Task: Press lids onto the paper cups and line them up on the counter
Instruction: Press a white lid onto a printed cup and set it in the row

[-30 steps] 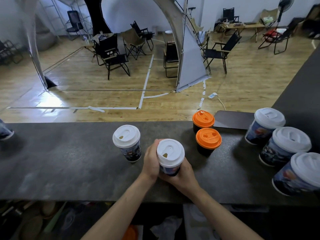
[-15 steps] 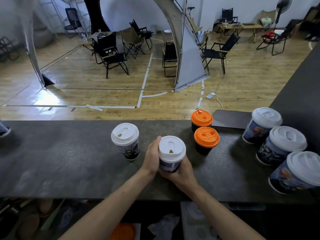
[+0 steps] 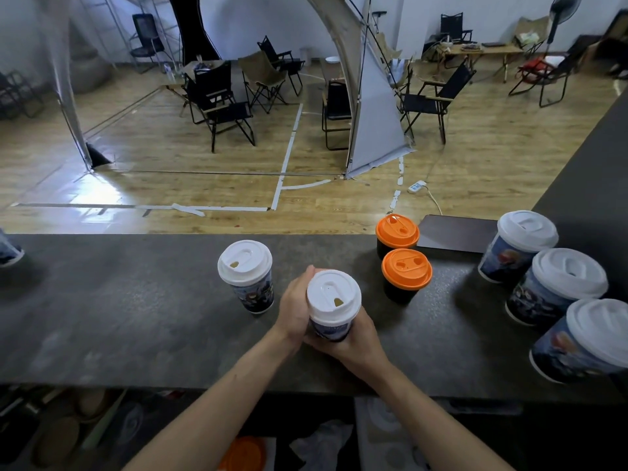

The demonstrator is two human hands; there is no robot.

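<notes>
Paper cup point(image 3: 330, 329) with a white lid point(image 3: 333, 294) sits near the front edge of the dark worktop point(image 3: 136, 317), clasped between both hands. The left hand point(image 3: 293, 311) wraps its left side, and the fingers pass round the far wall out of sight. The right hand point(image 3: 355, 346) cradles it low on the near right, with most of its fingers hidden under the cup body. Each grip is curled close round the cup wall. The hands cover the base, so I cannot tell whether it rests on the worktop. The lid looks seated level, its small drink hole showing brown.

Just left stands a second white-lidded cup point(image 3: 245, 277), apart from the hands. To the right are two dark cups with orange lids, the far one point(image 3: 397, 232) partly behind the near one point(image 3: 406, 270). A flat dark board point(image 3: 455, 232) lies beyond them. Three more white-lidded cups run along the right: the first point(image 3: 520, 246), the middle one point(image 3: 557, 283), and the nearest point(image 3: 591, 341), which is large and distorted by the lens. At the far left, the frame edge cuts off another cup point(image 3: 8, 249). The shelf point(image 3: 51, 436) under the worktop is dim and its contents are hard to read, apart from an orange disc point(image 3: 243, 453).
</notes>
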